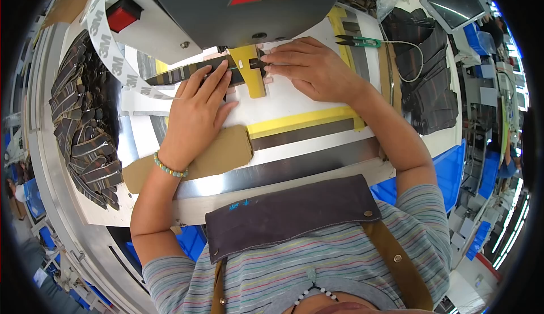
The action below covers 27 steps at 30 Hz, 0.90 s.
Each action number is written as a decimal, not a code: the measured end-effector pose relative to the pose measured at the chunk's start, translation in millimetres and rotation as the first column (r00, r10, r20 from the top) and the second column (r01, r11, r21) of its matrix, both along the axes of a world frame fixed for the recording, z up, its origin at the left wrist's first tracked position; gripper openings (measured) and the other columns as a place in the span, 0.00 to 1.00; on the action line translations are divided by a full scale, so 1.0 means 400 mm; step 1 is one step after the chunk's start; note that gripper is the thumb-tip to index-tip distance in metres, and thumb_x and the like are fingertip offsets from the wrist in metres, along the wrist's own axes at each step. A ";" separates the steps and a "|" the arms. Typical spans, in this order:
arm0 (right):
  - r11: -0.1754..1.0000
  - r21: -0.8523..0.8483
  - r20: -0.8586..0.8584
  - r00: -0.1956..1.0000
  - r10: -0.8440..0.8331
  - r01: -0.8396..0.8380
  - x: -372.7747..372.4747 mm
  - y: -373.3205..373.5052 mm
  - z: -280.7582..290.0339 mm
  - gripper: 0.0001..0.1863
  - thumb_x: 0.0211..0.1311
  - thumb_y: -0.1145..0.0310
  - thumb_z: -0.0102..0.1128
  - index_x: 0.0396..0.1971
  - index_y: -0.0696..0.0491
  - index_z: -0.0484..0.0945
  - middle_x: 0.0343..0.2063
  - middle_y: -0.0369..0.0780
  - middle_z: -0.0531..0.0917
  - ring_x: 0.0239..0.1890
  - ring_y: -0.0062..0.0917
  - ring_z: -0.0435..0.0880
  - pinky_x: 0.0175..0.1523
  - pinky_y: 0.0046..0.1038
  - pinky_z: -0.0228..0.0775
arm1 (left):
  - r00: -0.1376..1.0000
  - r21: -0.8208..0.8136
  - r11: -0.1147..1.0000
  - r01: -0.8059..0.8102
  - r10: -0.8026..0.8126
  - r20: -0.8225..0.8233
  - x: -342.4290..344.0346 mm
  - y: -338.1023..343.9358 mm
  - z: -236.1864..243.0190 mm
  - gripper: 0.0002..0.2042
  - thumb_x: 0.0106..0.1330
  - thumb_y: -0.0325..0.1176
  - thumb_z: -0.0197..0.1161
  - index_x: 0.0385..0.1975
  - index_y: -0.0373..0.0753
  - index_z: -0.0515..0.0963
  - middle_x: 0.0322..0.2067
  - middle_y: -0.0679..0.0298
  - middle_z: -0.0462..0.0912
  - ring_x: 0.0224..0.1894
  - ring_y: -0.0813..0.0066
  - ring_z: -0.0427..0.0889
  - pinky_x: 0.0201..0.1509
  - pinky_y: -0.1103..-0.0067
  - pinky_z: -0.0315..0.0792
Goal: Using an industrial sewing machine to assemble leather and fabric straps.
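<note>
Under the head of a dark grey machine point(226, 14), a striped dark fabric strip point(180, 76) lies on the white work plate point(277, 100). My left hand point(195, 113) rests on it with fingers stretched out flat, pressing near a yellow T-shaped plate point(249, 76). On the other side of that plate, my right hand point(317, 70) has its fingertips pinched at a small dark fabric end point(258, 64). Whether this end belongs to the striped strip is hidden by the yellow plate. Beneath my left wrist sits a tan pad point(226, 148).
A large pile of striped fabric strips point(85, 138) lies at the left. More dark fabric pieces point(422, 76) are stacked at the right, near green thread snips point(360, 41). White printed tape point(110, 48) hangs by a red switch point(123, 14). A blue bin point(450, 169) stands below the table.
</note>
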State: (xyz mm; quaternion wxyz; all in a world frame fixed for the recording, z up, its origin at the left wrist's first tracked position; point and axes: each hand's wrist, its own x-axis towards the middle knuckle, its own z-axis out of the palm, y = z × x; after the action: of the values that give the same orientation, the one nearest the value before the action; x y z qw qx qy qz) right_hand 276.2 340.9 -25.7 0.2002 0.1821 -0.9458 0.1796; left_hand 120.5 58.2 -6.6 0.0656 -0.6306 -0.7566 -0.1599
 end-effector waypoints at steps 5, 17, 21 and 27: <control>1.000 0.012 -0.026 1.000 0.013 -0.013 -0.004 -0.002 -0.001 0.18 0.61 0.76 0.69 0.52 0.48 0.90 0.60 0.33 0.89 0.63 0.29 0.86 0.67 0.38 0.77 | 1.000 -0.022 1.000 -0.002 0.002 0.008 0.002 0.000 0.003 0.28 0.66 0.35 0.75 0.65 0.31 0.81 0.71 0.59 0.80 0.67 0.51 0.78 0.71 0.61 0.75; 1.000 -0.007 -0.007 1.000 0.029 -0.029 -0.003 0.001 0.005 0.21 0.58 0.76 0.69 0.53 0.49 0.90 0.61 0.34 0.88 0.64 0.30 0.85 0.68 0.39 0.76 | 1.000 -0.033 0.999 -0.001 0.002 0.021 0.003 -0.002 0.004 0.28 0.65 0.35 0.76 0.65 0.31 0.81 0.72 0.58 0.79 0.68 0.50 0.78 0.72 0.61 0.74; 1.000 0.026 -0.003 1.000 0.018 -0.018 -0.004 0.001 0.004 0.19 0.60 0.76 0.69 0.52 0.49 0.89 0.61 0.34 0.88 0.63 0.30 0.85 0.68 0.40 0.76 | 0.999 -0.028 1.000 -0.013 0.014 0.034 0.006 0.000 0.008 0.29 0.65 0.34 0.76 0.66 0.31 0.80 0.72 0.58 0.79 0.68 0.50 0.77 0.72 0.60 0.73; 0.991 0.076 -0.080 0.991 -0.107 0.114 0.014 0.053 0.067 0.15 0.64 0.71 0.70 0.50 0.47 0.90 0.58 0.32 0.89 0.61 0.30 0.85 0.66 0.39 0.76 | 0.998 -0.031 0.999 -0.009 0.011 0.056 0.002 0.001 0.009 0.29 0.64 0.34 0.76 0.65 0.31 0.81 0.72 0.58 0.79 0.68 0.51 0.78 0.71 0.60 0.73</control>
State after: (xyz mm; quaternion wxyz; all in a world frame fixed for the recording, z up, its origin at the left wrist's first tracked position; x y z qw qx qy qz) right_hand 282.0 362.0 1.0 0.2383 0.1440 -0.9525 0.1231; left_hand 121.4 58.6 -3.1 0.0356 -0.6231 -0.7636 -0.1656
